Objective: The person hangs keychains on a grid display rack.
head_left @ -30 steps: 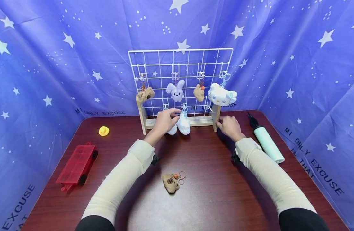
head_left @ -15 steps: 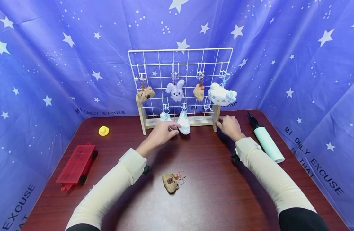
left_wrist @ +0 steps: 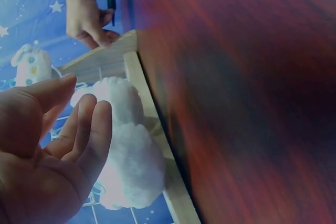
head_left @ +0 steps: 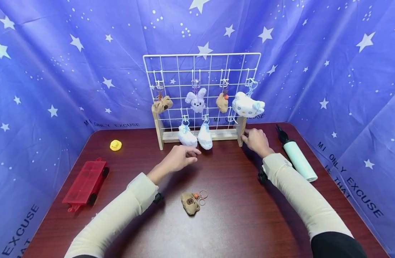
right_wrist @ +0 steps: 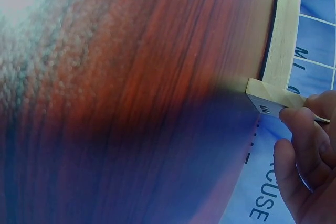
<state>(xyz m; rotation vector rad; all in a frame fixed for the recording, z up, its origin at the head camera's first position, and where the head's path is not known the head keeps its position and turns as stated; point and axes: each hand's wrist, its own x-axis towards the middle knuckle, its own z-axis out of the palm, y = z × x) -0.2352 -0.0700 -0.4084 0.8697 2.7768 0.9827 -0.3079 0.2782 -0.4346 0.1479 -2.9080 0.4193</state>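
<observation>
My left hand (head_left: 178,158) hovers over the table in front of a white wire-grid display rack, fingers loosely bent and holding nothing. Just behind it, two white plush keychains (head_left: 186,137) hang from the lower hooks; their fluffy bodies (left_wrist: 134,166) show beyond the fingers in the left wrist view. With thumb and fingers, my right hand (head_left: 257,141) pinches the rack's right wooden post (right_wrist: 275,95). Along the upper row hang a brown plush (head_left: 163,104), a lilac rabbit plush (head_left: 196,101), another brown plush (head_left: 222,103) and a white cat plush (head_left: 248,105).
A brown bear keychain (head_left: 190,203) with metal rings lies mid-table. On the left are a yellow rubber duck (head_left: 115,145) and a translucent red wheeled cart (head_left: 85,182). A pale green hand pump (head_left: 299,161) lies at the right edge. Starry blue curtain (head_left: 87,71) surrounds the table.
My left hand has drawn down and toward me from the lower hooks, away from the white plush keychains, which now hang uncovered. The right hand has stayed on the post.
</observation>
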